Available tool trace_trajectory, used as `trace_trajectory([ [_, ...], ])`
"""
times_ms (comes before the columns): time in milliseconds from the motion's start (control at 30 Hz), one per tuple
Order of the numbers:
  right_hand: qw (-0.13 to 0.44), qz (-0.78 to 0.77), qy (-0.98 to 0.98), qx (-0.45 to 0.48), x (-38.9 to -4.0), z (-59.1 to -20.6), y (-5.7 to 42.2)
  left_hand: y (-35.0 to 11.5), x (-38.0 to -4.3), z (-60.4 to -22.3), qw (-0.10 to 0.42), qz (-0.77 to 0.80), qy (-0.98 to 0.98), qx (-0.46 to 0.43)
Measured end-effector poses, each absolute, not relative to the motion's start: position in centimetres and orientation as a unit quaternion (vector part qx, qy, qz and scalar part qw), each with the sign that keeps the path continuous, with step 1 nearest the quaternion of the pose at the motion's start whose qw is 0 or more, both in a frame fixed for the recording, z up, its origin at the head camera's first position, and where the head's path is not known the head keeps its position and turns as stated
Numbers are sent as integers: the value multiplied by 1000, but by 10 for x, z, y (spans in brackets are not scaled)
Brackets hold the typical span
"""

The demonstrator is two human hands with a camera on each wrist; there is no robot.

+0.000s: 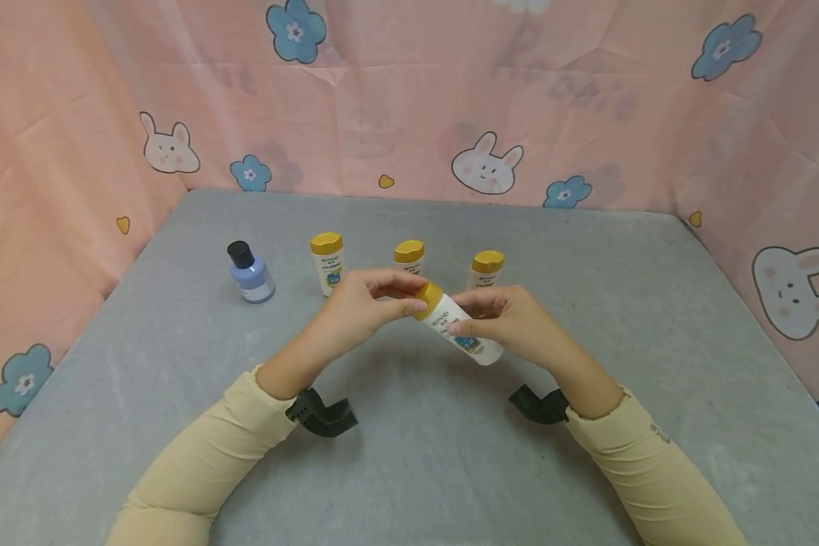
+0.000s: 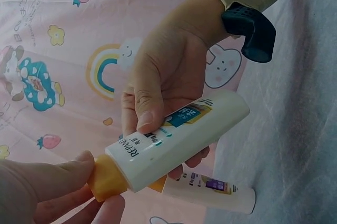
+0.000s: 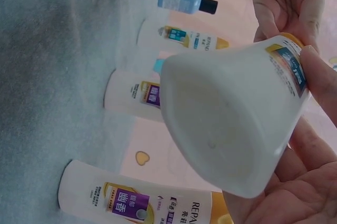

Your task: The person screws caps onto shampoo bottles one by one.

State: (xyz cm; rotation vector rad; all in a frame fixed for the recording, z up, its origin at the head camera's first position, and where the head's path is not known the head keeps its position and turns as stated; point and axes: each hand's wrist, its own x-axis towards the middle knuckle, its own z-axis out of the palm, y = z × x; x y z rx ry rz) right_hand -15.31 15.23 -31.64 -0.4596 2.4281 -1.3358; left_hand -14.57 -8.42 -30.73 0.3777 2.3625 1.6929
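Note:
A white bottle with a yellow cap and a blue label is tilted above the table, its cap toward the upper left. My left hand pinches the cap between thumb and fingers. The bottle's body is gripped by my right hand, with the thumb across the front near the label. In the right wrist view the white bottom of this bottle faces the camera. Whether the cap is loose on the bottle I cannot tell.
Behind the hands stand three similar yellow-capped bottles, a left one, a middle one and a right one. A blue-purple bottle with a black cap is at the far left. The grey tabletop meets a pink patterned curtain.

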Motion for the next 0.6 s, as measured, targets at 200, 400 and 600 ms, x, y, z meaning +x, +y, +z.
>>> trace_trajectory([
  [200, 168, -468, 853, -160, -153, -317, 152, -85, -146, -308, 106, 572, 801, 143],
  [400, 169, -469, 852, -162, -153, -316, 152, -86, -145, -308, 105, 570, 800, 156],
  [600, 169, -469, 851, -164, -152, -316, 152, -86, -145, -307, 103, 565, 802, 164],
])
